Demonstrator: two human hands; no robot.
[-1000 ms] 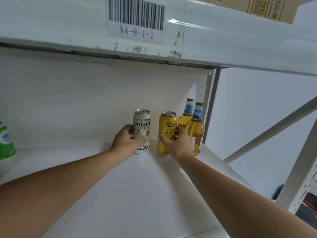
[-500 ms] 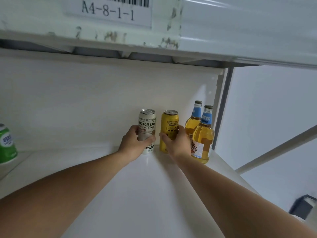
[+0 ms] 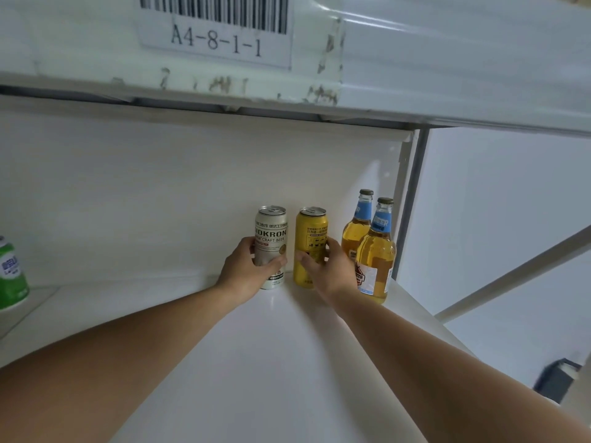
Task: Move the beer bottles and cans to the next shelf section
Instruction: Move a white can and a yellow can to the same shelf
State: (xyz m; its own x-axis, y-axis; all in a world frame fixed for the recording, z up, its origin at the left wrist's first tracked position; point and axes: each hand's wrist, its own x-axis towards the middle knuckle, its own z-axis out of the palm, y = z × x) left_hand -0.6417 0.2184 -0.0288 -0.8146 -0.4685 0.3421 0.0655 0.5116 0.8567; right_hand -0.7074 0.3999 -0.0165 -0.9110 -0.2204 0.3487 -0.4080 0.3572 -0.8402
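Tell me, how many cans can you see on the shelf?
3. A white can in the left hand, a yellow can in the right hand, and a green can at the far left edge, partly cut off.

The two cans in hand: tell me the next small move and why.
Probably lift both straight up off the shelf. The left hand already grips the white craft beer can and the right hand grips the yellow can, yet both cans appear to stand on the shelf, close beside the two beer bottles.
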